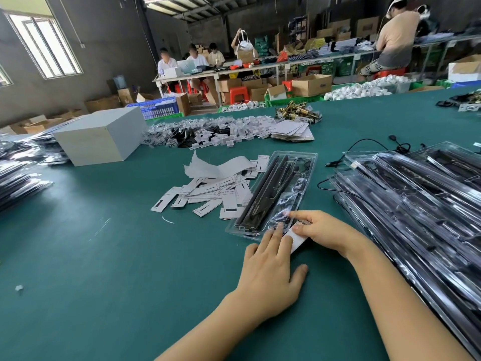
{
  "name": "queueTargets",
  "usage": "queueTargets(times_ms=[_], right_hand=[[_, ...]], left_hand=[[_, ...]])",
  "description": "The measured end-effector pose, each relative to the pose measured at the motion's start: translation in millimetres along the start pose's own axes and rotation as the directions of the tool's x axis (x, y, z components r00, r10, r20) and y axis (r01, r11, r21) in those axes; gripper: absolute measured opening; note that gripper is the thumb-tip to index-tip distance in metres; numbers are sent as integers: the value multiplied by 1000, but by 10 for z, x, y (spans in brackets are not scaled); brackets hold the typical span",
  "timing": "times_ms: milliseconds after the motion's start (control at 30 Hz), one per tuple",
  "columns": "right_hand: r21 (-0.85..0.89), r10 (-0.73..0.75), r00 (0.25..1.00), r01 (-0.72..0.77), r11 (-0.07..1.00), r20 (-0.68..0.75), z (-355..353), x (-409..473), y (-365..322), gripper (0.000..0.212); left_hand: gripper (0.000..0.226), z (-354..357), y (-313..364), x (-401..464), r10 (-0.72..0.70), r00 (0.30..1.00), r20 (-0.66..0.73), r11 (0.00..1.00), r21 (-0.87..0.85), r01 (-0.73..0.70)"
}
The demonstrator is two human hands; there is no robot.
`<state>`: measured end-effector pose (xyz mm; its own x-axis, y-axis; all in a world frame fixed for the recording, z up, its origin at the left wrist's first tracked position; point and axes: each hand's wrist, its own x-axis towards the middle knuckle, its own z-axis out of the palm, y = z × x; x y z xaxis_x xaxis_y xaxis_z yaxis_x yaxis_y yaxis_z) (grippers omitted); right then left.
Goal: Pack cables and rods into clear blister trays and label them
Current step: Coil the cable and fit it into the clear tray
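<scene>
The room is a big workshop with grey concrete walls and a metal roof. At ten o'clock a tall window gives daylight. At twelve o'clock people sit at a long white table, with cardboard boxes and red stools below it.

Bright window daylight, glare on trays, warped edges.
</scene>
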<state>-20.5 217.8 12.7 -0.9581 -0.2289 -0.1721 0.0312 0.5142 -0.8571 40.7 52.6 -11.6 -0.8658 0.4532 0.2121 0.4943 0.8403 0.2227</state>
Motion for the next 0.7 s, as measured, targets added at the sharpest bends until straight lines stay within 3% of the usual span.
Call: queueTargets(times_ms=[200,567,700], right_hand=[[7,-8,1000,8,1000,4,0,15,9,43],[-6,-5,1000,5,1000,-6,-16,13,16,40],[-40,13,1000,-13,999,-19,-10,13,8,39]], left_hand=[[60,50,-48,37,6,999,-52,995,97,-1],[54,49,-83,11,41,996,-76,999,-22,-42],[55,83,-83,33,-6,1000,-28,1000,17,6]])
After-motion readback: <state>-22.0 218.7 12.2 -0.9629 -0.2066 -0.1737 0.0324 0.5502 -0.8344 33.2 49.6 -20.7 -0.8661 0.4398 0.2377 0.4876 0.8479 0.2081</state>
